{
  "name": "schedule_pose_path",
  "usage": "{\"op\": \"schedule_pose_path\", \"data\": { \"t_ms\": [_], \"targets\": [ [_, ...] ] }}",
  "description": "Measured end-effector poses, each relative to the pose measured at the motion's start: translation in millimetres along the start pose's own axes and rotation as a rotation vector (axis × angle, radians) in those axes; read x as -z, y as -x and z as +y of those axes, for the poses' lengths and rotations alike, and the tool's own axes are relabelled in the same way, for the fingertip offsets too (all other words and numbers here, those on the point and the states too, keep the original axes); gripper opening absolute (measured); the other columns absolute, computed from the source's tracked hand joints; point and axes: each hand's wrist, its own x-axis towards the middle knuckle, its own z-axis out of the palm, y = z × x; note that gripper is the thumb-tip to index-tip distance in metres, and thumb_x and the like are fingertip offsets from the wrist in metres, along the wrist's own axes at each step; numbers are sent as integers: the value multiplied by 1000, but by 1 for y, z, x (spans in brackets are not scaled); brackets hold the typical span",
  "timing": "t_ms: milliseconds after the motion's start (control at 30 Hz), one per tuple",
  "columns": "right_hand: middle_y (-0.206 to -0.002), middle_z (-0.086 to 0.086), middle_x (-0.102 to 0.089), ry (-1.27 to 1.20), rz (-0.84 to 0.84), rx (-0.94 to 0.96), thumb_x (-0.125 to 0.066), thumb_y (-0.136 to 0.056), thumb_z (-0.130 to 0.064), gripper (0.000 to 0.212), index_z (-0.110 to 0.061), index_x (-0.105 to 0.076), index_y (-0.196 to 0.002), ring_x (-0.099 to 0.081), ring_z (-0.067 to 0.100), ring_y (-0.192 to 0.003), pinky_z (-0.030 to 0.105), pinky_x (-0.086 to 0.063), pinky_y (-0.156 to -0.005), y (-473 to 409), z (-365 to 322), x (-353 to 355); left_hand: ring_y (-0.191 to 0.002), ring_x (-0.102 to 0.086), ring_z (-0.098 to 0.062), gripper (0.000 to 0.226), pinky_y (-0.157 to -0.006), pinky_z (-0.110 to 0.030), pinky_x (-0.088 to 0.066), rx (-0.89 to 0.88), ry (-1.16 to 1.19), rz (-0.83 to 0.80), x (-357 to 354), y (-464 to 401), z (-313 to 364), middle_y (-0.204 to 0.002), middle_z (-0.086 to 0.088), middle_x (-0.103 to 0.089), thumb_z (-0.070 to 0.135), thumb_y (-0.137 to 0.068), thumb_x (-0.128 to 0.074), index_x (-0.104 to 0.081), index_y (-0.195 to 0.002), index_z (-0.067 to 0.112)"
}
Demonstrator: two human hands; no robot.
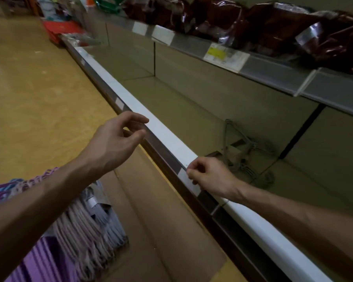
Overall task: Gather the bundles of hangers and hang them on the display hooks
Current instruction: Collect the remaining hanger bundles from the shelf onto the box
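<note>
A bundle of grey hangers [242,153] lies flat on the low shelf [171,94], just behind my right hand [210,177]. That hand hovers over the shelf's white front edge [167,135] with its fingers curled and nothing in them. My left hand [118,139] floats above the same edge further left, fingers loosely bent, holding nothing. Down at the lower left, pinkish-grey hanger bundles [84,226] and purple hangers [39,261] lie in a cardboard box [161,210] on the floor. No display hooks are in sight.
An upper shelf [273,68] with price labels carries dark red foil packs [273,23]. A red basket [59,29] stands on the yellow floor [29,88] at the far left. A black upright [300,133] divides the shelf back.
</note>
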Motion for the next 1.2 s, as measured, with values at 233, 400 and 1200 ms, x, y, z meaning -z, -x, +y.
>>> {"op": "schedule_pose_path", "data": {
  "t_ms": [233,400,1200],
  "targets": [
    [-75,3,-67,-19,298,-210,-60,-96,-31,23,-14,-67,-83,-62,18,-67,32,-49,-61,0,64,69,-95,-67,-12,23,-84,-39,-59,5,45,-50,-48,-11,18,-103,12,-67,25,-97,-59,-63,-119,32],
    [-101,6,-66,176,423,-250,-53,-100,-19,20,-8,-64,-112,-62,24,-91,28,-46,-71,-21,111,113,-92,-70,-13,20,-86,-47,-58,40,142,-46,-76,-17,29,-102,9,-68,20,-97,-59,-66,-114,28],
    [-117,22,-62,666,347,-443,-50,-102,-32,32,-14,-62,-125,-61,41,-105,48,-52,-90,-59,148,130,-83,-71,-5,19,-81,-40,-61,73,137,-113,-94,-18,8,-99,12,-66,23,-98,-57,-65,-115,28]
  ]
}}
